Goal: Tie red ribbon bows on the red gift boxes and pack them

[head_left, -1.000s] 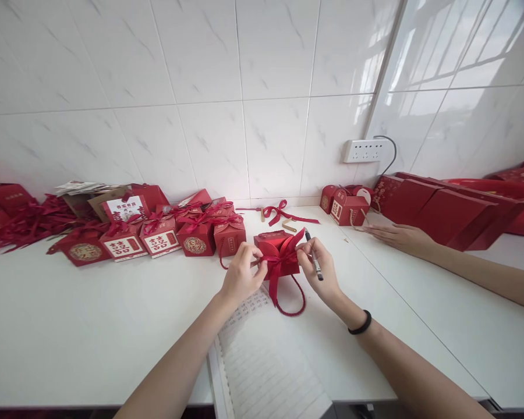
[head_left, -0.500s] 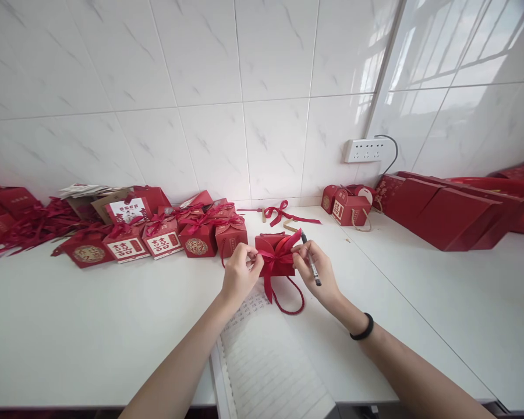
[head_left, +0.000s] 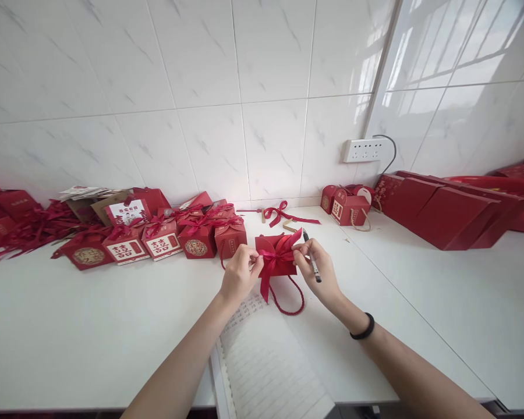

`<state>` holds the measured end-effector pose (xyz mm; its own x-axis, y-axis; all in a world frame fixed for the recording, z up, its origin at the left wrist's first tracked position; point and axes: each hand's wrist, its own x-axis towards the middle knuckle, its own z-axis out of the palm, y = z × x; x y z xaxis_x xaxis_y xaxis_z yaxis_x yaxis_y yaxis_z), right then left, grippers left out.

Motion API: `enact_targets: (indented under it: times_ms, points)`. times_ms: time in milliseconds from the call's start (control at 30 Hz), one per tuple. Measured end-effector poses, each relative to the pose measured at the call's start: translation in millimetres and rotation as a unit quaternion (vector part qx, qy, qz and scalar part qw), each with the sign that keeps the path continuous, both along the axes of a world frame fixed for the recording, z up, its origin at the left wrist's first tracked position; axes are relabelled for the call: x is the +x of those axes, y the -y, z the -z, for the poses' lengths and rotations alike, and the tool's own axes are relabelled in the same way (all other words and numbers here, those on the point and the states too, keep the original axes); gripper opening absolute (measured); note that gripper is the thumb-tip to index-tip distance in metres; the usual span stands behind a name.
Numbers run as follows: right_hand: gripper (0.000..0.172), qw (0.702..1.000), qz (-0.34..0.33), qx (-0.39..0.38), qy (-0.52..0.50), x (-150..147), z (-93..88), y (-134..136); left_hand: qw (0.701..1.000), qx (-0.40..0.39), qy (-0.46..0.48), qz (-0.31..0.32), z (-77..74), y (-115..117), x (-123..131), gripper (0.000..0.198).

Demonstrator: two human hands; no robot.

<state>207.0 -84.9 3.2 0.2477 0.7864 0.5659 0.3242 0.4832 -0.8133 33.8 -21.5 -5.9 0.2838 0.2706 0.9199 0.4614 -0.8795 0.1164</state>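
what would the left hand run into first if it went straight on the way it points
The ribbon on the red box: the left hand already seems to pinch it. Just past that, it would probably meet the box itself, though depth is hard to judge here.

A white table (head_left: 96,331) carries red boxes (head_left: 162,241) and a notebook (head_left: 275,366)

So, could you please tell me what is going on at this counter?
A person is handling the ribbon bow on a small red box. The left hand pinches one side of the bow; the right hand is at the other side, holding a pen. A notebook lies in front of the box, and more red boxes with bows stand to the left.
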Motion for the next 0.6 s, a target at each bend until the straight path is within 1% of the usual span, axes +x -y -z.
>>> enact_targets:
  times_ms: [167,367,500,600]
  points:
    - [0.020,1.000,-0.015,0.007,0.014,-3.7,-0.1,1.1,0.999,-0.026,0.023,-0.039,-3.7,6.6,5.0,0.014]
    - [0.021,1.000,-0.019,0.005,0.014,-4.9,-1.1,1.6,0.996,-0.055,0.043,-0.055,-7.2,7.9,5.4,0.009]
    - [0.020,1.000,-0.015,0.000,0.015,-3.7,-1.2,1.0,0.995,-0.065,0.047,-0.052,-5.6,6.5,4.9,0.006]
    - [0.021,1.000,-0.019,-0.001,0.014,-3.5,0.0,0.5,0.995,-0.071,0.056,-0.037,-4.7,6.0,5.2,0.010]
